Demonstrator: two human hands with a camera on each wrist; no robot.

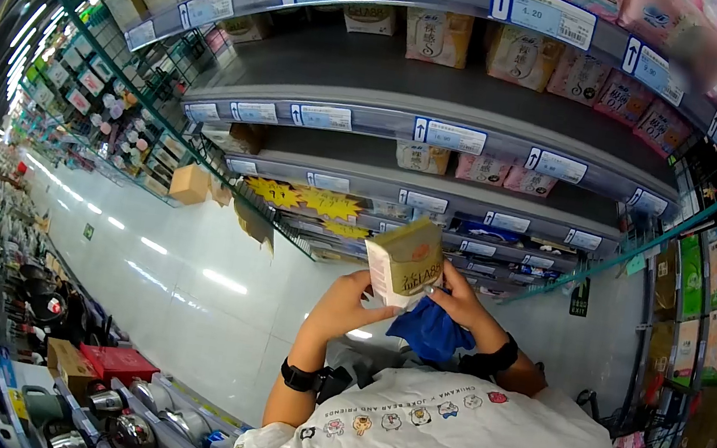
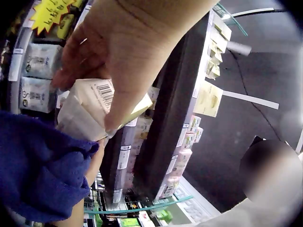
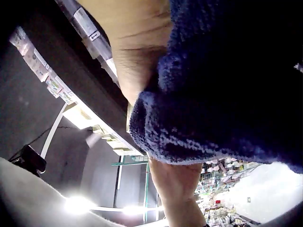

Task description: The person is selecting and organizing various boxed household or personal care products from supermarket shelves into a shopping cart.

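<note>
In the head view a gold and white pack point(image 1: 408, 263) with printed lettering is held up in front of the chest, tilted. My left hand point(image 1: 345, 305) grips its left side and lower edge. My right hand point(image 1: 460, 301) holds its lower right corner, and a blue cloth point(image 1: 432, 331) hangs below that hand. The left wrist view shows a barcode on the pack point(image 2: 87, 109), with the left hand point(image 2: 102, 61) around it. Fuzzy blue cloth point(image 3: 184, 123) covers much of the right wrist view, hiding the fingers of the right hand point(image 3: 142, 66).
Ahead stand curved store shelves point(image 1: 353, 67) with price labels and several packs. A green wire rack point(image 1: 118, 108) is at the left, above a tiled floor point(image 1: 220, 296). Pots and kettles point(image 1: 136, 436) stand at the lower left; more shelving point(image 1: 714, 302) is at the right.
</note>
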